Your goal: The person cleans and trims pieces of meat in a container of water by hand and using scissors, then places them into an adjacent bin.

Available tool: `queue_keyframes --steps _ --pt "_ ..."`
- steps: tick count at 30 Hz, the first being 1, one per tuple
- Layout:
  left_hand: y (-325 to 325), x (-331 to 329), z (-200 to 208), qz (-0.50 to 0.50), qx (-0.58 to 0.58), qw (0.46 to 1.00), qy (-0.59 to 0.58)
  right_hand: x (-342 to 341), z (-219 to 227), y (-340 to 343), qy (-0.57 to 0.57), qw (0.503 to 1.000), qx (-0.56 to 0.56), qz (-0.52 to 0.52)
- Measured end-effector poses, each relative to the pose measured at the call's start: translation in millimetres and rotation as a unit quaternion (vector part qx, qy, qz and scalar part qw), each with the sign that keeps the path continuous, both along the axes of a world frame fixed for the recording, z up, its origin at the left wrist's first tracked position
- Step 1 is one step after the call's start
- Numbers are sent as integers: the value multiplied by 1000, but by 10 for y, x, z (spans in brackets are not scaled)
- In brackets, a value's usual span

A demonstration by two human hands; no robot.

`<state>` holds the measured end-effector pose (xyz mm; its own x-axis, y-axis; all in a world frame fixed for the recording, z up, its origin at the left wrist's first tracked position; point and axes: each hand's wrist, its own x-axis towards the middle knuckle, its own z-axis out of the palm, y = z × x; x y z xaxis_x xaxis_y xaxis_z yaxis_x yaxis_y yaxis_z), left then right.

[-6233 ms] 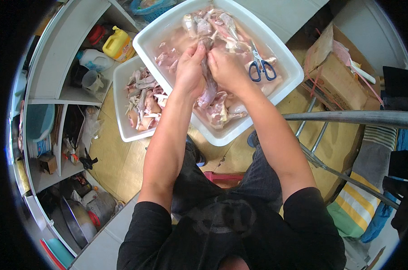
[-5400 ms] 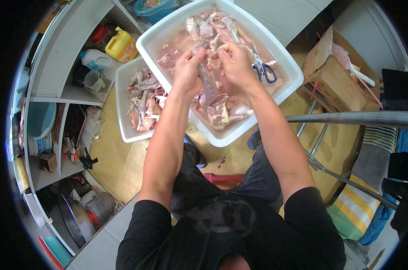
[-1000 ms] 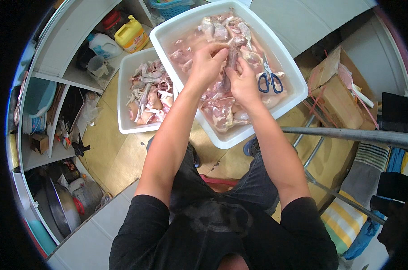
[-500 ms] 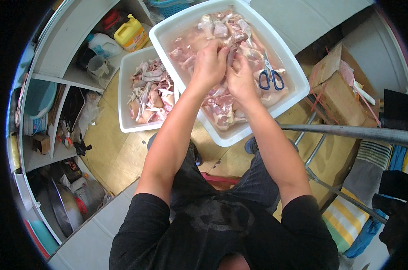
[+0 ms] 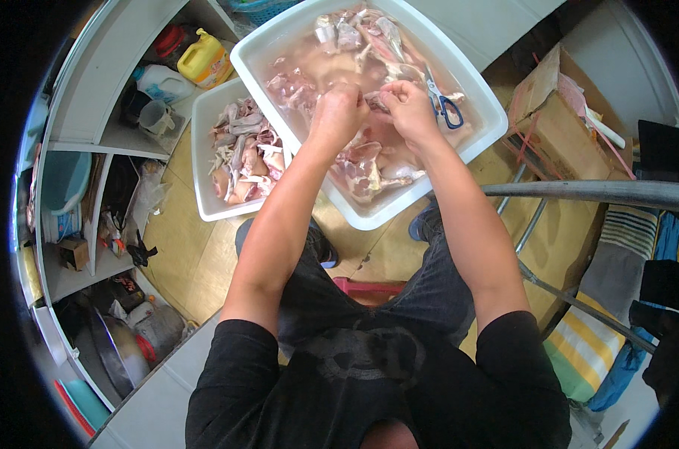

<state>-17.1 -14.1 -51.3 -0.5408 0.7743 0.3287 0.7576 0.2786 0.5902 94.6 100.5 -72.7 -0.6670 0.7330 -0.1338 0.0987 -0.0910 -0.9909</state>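
Raw meat pieces [image 5: 369,161] lay in pinkish water inside a large white tub [image 5: 478,138], and both hands worked over its middle. The left hand [image 5: 338,112] was curled into a loose fist, its fingertips pinched on a small scrap of meat [image 5: 373,101]. The right hand [image 5: 408,105] met it from the right, fingers closed on the same scrap, so the two hands were together with the piece stretched between them just above the water. Just right of the right hand, a pair of blue-handled scissors [image 5: 443,101] lay in the tub against its right wall. More pale pieces floated at the far end of the tub. Left of the tub, touching its side, a smaller white tray [image 5: 203,198] held a heap of cut pieces [image 5: 242,153]. Both containers sat on a yellowish floor [image 5: 182,262]. Farther left stood shelves with a yellow jug [image 5: 205,63] at the far end. A cardboard box [image 5: 560,112] stood to the right of the tub.
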Motion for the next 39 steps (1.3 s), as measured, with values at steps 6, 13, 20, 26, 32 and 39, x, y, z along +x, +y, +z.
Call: queue_keyframes --steps 6,13,20,26,32,39 --pt "8 30 97 4 -25 993 -119 62 276 -69 -53 995 -88 -19" --pt "2 -46 77 -76 -84 988 -103 157 347 44 -91 984 -147 33" --pt "58 -79 -57 -94 -128 980 -116 270 342 124 -225 958 149 98" --pt "67 -24 -79 -97 -118 987 -53 561 468 299 -393 803 448 2" --pt "70 -27 -14 -79 -153 985 -21 564 391 358 -480 789 377 63" --pt "22 -119 -29 -64 -188 980 29 658 496 373 -377 824 418 66"
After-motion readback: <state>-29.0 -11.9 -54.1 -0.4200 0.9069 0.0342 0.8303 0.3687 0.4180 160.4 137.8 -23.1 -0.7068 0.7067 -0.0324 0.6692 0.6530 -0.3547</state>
